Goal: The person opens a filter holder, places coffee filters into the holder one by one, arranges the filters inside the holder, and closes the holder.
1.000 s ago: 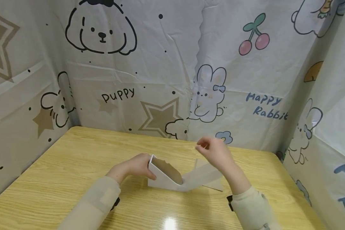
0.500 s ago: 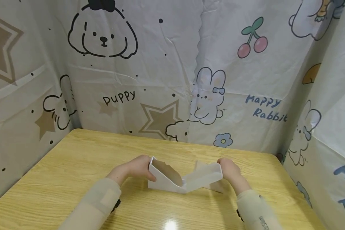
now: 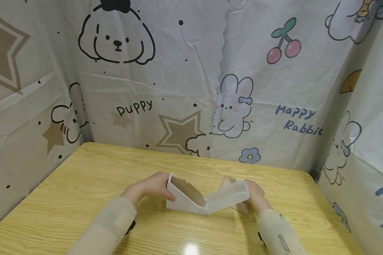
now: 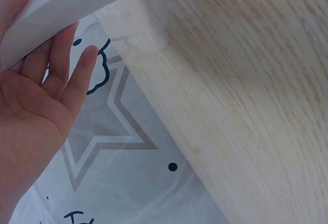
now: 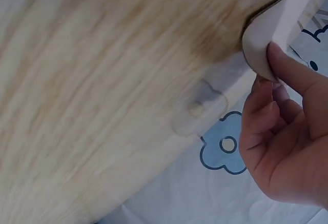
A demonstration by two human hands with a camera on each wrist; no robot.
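Observation:
A white cardboard box [image 3: 185, 203] with a slanted opening and a brown inside stands on the table. My left hand [image 3: 154, 184] grips its left end, the thumb on the near face; in the left wrist view, the left hand [image 4: 38, 103] lies along the box [image 4: 66, 1]. A whitish, partly see-through lid-like part [image 3: 228, 196] slopes up from the box's right end. Beyond it is a tan cardboard panel [image 3: 241, 207]. My right hand [image 3: 255, 194] is at the raised end; in the right wrist view, its thumb and fingers pinch a round-cornered cardboard flap [image 5: 264, 37].
The wood-grain table [image 3: 92, 184] stretches around the box. Printed cloth [image 3: 178, 88] hangs behind the table and along both sides. Light glares on the table [image 3: 169, 237] near the front edge of view.
My right hand has come down from above the lid-like part to its raised right end. The tan panel behind it has shifted and tilted. The left hand keeps its grip on the box.

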